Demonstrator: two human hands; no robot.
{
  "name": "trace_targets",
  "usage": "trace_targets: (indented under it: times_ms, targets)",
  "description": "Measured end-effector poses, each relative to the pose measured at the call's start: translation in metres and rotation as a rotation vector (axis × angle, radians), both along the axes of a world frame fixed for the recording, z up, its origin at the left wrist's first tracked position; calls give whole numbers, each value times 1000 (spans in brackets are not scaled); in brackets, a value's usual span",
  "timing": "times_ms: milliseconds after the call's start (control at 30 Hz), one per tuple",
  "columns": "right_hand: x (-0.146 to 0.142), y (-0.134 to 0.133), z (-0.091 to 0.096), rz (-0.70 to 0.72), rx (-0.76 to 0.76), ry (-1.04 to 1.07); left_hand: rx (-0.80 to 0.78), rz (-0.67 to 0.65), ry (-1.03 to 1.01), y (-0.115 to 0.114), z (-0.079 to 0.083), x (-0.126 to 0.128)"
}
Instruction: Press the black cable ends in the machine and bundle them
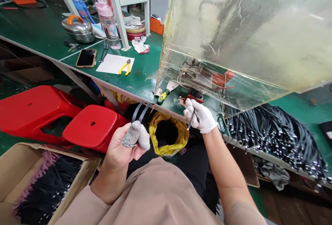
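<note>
Okay, so rn the right hand (pixel 201 117) in a white cloth glove is up at the edge of the tabletop (pixel 137 76). Its fingers (pixel 189 104) are pinched shut on a thin black cord (pixel 192 120) w/ a shiny tip, and the cord points down past that edge. Just by the fingers, on the tabletop, sits a small red part (pixel 192 98), under a big smudgy clear plastic sheet (pixel 233 34).

The left hand (pixel 116 152) is bare and palm up, below the tabletop, w/ two grey knit finger covers (pixel 132 134) on it. Its fingers are loose and part open, and I can't see them holding anything.

Looks like the step in hand is working on one cord by the red part. Next bit calls for a firm pinch, as the cord is so thin.

On top of the tabletop are a scraper (pixel 163 95) w/ a yellow handle, yellow pliers (pixel 125 67) on white paper, a phone (pixel 86 58) and a steel pot (pixel 77 30). Below it are a yellow bag (pixel 168 135) and a red stool (pixel 93 128). A big bunch of black cords (pixel 275 138) hangs off its right end, and more lie in a cardboard box (pixel 23 173) off to the left
</note>
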State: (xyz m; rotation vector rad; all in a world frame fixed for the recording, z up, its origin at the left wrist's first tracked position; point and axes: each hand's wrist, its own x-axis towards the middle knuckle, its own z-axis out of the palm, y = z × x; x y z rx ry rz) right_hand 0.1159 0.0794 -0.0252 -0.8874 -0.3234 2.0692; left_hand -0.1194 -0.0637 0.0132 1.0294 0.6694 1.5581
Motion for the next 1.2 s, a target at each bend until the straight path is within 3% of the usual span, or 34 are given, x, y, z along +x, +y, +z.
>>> trace_targets:
  times_ms: [400,733,833,933,1000,1067,1200]
  targets:
    - [2,9,7,-39,-143,51,19,-72,6,0,-2,-4]
    - [8,14,3,-28,-123,65,26,-141,-27,-2,-13,-4]
    - [12,-3,-7,117,8,120,-21,-172,-28,-5,-20,-4]
    - [12,-36,-31,462,157,140,-255,-287,90,-10,-34,1]
    - [8,-59,-51,585,131,152,-444,-426,229,-14,-51,8]
    - [-1,-76,-73,460,65,147,-602,-546,341,-18,-74,18]
    - [-14,-80,-116,-22,-82,-39,-798,-636,523,-25,-117,34]
